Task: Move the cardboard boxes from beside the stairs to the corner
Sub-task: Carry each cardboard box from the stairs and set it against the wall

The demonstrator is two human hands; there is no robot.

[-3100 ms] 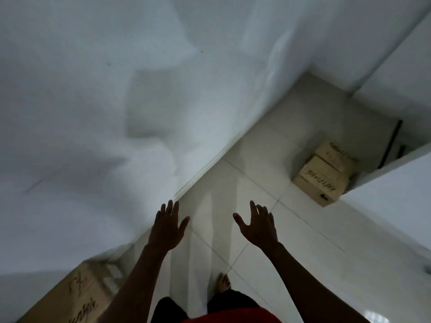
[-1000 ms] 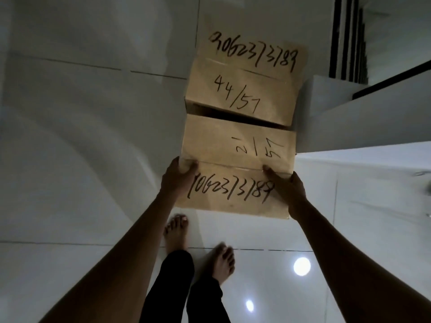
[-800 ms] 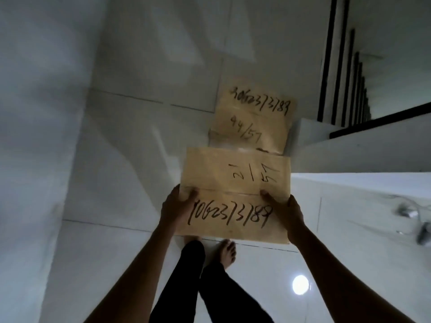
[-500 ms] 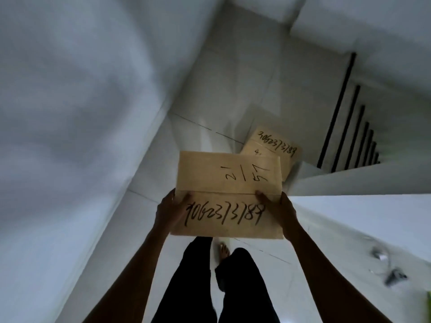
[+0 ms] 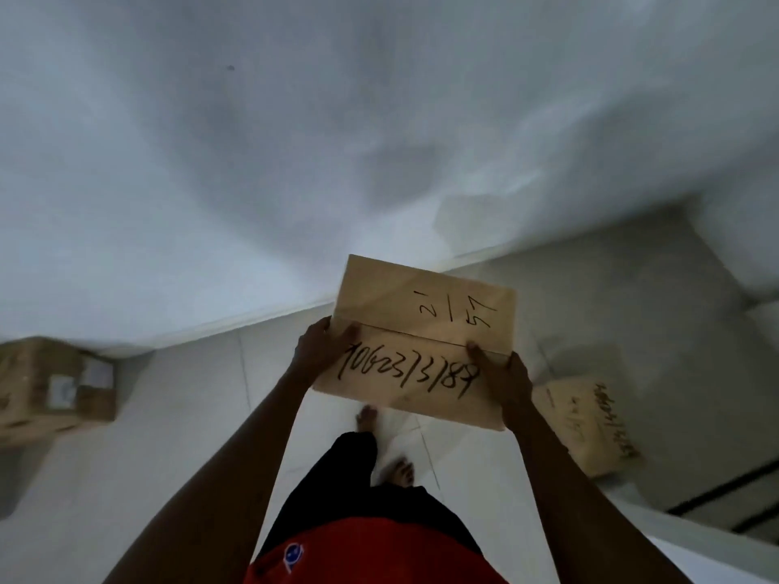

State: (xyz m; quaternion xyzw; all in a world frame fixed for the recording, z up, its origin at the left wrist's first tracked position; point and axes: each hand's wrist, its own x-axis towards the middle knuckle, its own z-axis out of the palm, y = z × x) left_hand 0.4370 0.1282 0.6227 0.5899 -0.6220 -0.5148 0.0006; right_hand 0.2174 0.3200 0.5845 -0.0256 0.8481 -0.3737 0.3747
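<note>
Both hands grasp one cardboard box [image 5: 421, 343], held clear of the tiled floor [image 5: 177, 415] in front of the person's body. The left hand [image 5: 318, 349] clamps the box's left edge, thumb laid on the top face. The right hand [image 5: 503, 375] clamps the right edge, thumb on the top face near the flap seam. The top face carries handwritten black numbers, including "21/57" and a longer string below the seam.

A second cardboard box [image 5: 590, 427], also hand-marked, rests on the floor at lower right, beside the dark-edged stair step [image 5: 725, 495]. A third box [image 5: 50, 385] with white labels sits on the floor at far left, against the white wall [image 5: 295, 141]. The person's bare feet [image 5: 366, 417] stand on the tiles below the held box.
</note>
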